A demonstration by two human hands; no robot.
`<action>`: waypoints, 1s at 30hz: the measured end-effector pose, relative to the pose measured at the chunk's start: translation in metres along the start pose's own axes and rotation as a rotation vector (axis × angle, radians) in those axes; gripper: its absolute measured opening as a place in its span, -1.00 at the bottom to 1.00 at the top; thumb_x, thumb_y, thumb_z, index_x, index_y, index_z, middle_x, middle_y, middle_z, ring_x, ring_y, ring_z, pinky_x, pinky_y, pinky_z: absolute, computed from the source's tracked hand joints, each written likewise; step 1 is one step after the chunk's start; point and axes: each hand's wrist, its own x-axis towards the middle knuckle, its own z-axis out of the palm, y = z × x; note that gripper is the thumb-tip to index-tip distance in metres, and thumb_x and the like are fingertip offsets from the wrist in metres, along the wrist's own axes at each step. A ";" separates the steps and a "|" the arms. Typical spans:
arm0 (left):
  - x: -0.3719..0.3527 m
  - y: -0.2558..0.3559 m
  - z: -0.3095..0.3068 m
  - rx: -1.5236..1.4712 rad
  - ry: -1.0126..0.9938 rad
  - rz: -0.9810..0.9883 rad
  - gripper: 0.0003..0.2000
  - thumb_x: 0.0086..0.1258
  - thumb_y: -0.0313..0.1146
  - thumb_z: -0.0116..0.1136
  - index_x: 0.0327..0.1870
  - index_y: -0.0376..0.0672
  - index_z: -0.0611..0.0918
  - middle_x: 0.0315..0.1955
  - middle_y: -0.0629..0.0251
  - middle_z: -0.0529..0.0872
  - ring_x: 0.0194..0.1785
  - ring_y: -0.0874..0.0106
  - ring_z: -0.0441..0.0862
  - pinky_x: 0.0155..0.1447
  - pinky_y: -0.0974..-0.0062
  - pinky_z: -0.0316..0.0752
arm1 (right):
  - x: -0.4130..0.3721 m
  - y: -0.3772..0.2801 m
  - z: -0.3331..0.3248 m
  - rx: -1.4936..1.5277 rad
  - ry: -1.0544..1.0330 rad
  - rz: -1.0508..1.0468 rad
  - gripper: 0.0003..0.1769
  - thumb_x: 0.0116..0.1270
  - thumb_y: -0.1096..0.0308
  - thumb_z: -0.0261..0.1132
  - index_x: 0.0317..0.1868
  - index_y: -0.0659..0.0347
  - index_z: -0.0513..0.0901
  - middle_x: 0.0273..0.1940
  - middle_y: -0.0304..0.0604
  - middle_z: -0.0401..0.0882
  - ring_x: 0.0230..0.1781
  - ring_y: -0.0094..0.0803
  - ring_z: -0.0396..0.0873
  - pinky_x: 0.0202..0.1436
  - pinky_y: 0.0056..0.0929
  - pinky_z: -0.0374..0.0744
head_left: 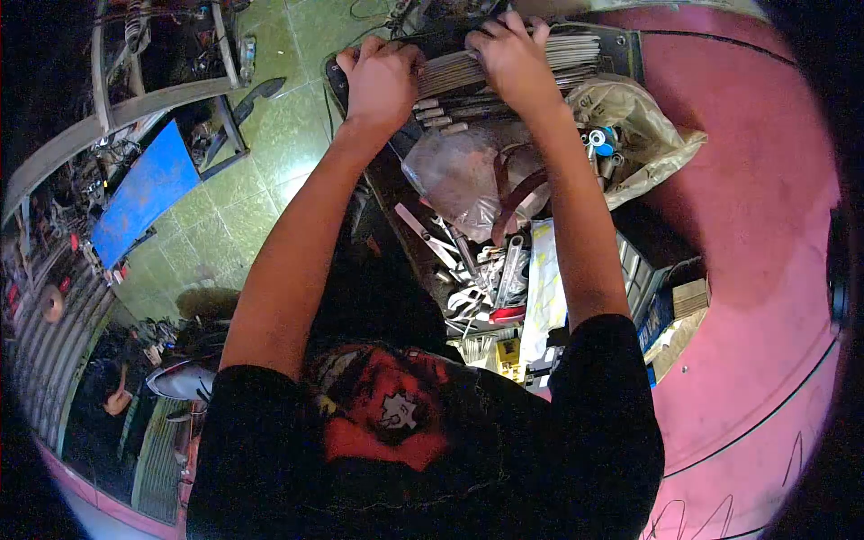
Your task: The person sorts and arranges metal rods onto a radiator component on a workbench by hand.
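A bundle of thin grey rods (562,54), which look like welding electrodes, lies at the far end of a dark tray (630,56). My right hand (513,63) is closed over the bundle from above, its fingers curled. At the bundle's left end, my left hand (382,81) is bent round the rods; its fingertips are partly hidden. Just below the rods are several thicker pale rod ends (435,117) and a clear plastic bag (459,175). Beside my right forearm sits an opened yellowish bag (657,135) with metal parts inside.
Wrenches and other hand tools (490,270) lie jumbled nearer my body, with a dark brown strap (517,202) above them. Boxes (679,315) stand to the right, by a pink wall (756,180). On the left are green floor tiles (279,117), a blue panel (148,193) and metal frames.
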 end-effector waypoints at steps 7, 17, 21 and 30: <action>-0.002 0.001 0.002 0.039 0.041 0.008 -0.82 0.24 -0.34 0.34 -0.15 0.07 0.85 -0.17 0.30 0.81 0.13 0.18 0.59 0.24 -0.02 0.25 | -0.004 0.003 0.008 0.016 0.074 -0.055 -0.74 0.36 0.33 0.27 0.02 0.11 0.73 0.02 -0.16 0.64 0.26 -0.13 0.44 0.38 0.27 0.31; 0.001 -0.002 0.006 0.080 -0.084 -0.025 -0.78 0.29 -0.33 0.29 -0.09 0.07 0.86 -0.08 0.25 0.80 0.21 0.15 0.56 0.29 -0.06 0.26 | 0.000 0.017 0.033 -0.058 0.094 -0.174 -0.77 0.36 0.33 0.25 -0.10 0.31 0.70 -0.21 0.03 0.60 0.14 -0.03 0.50 0.51 0.29 0.35; 0.008 -0.005 0.008 0.054 -0.170 -0.088 -0.79 0.35 -0.30 0.28 -0.06 0.11 0.86 -0.09 0.20 0.83 0.24 0.13 0.58 0.30 -0.08 0.26 | 0.001 0.028 0.043 -0.248 0.050 -0.272 -0.77 0.37 0.33 0.24 -0.13 0.32 0.68 -0.30 0.03 0.58 0.09 -0.06 0.52 0.53 0.27 0.35; 0.011 -0.006 0.002 0.008 -0.226 -0.051 -0.80 0.38 -0.16 0.36 -0.05 0.13 0.86 -0.16 0.21 0.84 0.17 0.14 0.64 0.29 -0.10 0.25 | 0.009 0.028 0.019 -0.140 0.093 -0.325 -0.88 0.26 0.40 0.28 -0.29 0.29 0.58 -0.44 0.01 0.46 -0.13 -0.03 0.53 0.37 0.40 0.47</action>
